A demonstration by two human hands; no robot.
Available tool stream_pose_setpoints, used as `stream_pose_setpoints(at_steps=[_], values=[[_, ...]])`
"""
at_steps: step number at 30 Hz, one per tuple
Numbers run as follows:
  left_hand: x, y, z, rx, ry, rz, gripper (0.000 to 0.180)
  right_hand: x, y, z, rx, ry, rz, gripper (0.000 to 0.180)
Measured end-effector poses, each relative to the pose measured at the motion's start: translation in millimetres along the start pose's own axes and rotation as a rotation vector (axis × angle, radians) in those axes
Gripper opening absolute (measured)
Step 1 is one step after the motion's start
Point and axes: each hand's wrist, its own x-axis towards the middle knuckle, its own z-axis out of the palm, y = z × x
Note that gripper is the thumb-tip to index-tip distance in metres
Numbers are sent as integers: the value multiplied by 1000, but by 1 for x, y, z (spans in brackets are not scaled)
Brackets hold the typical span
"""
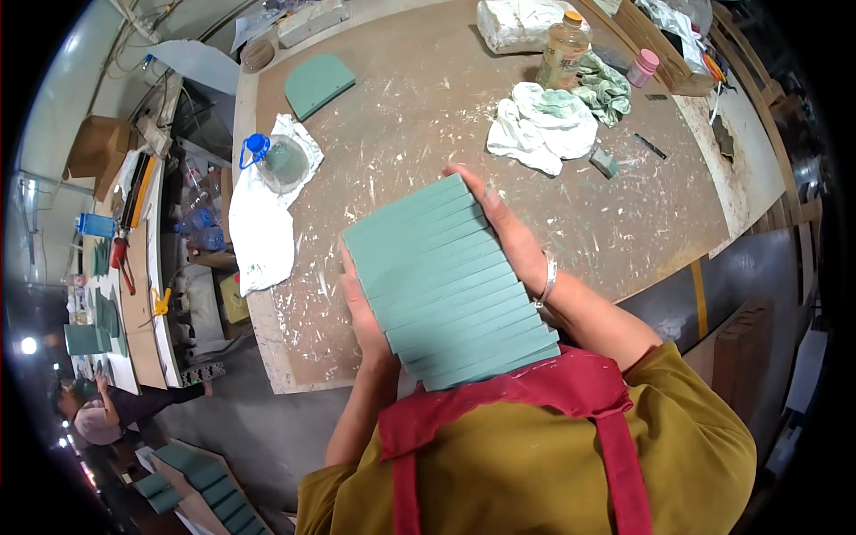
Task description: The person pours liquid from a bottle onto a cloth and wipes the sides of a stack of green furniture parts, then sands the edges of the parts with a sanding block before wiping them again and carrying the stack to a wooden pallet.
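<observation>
A thick stack of flat green boards [450, 281] fills the space between my hands, its layered edges facing up and its near end close to my red apron [508, 392]. My left hand [364, 316] presses along the stack's left side, the fingers partly hidden below it. On the other side, my right hand [515, 232] grips the right edge, fingertips round the far corner. A bracelet circles that wrist. Beyond the stack, a single green board [318, 82] with a rounded corner lies on the paint-flecked worktable [401, 107].
At the table's left, a clear jug [285, 165] with a blue cap stands on a white cloth [263, 236]. Farther right are crumpled cloths [544, 129], an orange-capped bottle [563, 53], a pink bottle [642, 68] and a small green block [604, 163]. Another person [96, 419] is at far left.
</observation>
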Motion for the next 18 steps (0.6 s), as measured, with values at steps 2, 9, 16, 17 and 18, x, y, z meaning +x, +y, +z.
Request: stream_pose_setpoints(at_steps=[2,9,16,17,18], values=[[0,-2,-2,-74,8,3,73,-1,2,-2,58,-28,-30,76],[18,3,-3,19,-61,24,71,-8,2,-12,100,-17,-20,74],[15,8,20,24,-169,10,73,-13,15,-15,141,180,34,66],[18,8,19,23,-170,2,73,-12,15,-17,140,171,22,66],[21,8,15,78,-152,45,74,-11,16,-18,138,161,10,65]])
